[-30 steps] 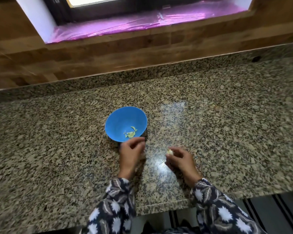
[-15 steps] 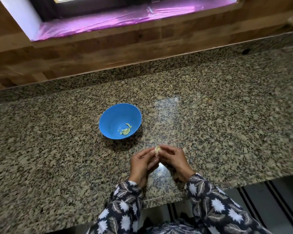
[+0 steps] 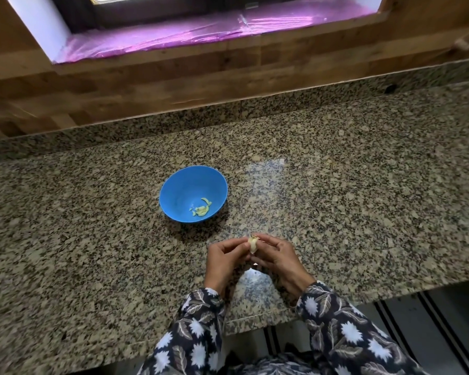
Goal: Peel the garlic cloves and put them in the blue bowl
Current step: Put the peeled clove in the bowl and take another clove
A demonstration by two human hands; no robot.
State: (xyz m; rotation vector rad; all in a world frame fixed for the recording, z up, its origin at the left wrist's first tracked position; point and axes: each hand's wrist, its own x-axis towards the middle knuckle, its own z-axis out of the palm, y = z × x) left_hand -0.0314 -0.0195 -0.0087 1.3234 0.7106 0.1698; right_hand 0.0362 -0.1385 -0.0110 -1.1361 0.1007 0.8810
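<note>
Watching the head view, I see both hands brought together over the granite counter (image 3: 363, 185), near its front edge. The left hand (image 3: 224, 257) curls its fingers and thumb onto the left side of a garlic clove (image 3: 252, 243). The right hand (image 3: 278, 259) pinches the same clove from the right, with its fingertips near the top end. Both hands are therefore gripping the clove and neither is free.

The clove stands roughly upright between the two sets of fingertips. It is pale, with a scrap of papery skin sticking out at its top. I cannot tell how much skin is on it. It is held in the fingers, not in the bowl.

The blue bowl (image 3: 184, 190) sits on the counter beyond the hands and a little to the left, apart from them. A few small yellowish pieces (image 3: 201, 209) lie at its bottom, toward the near right side.

Dark sleeves (image 3: 344, 328) printed with white flowers cover both forearms. Behind the counter runs a wooden wall (image 3: 146, 85), and above it is a window sill covered with a shiny pink sheet (image 3: 201, 31).
</note>
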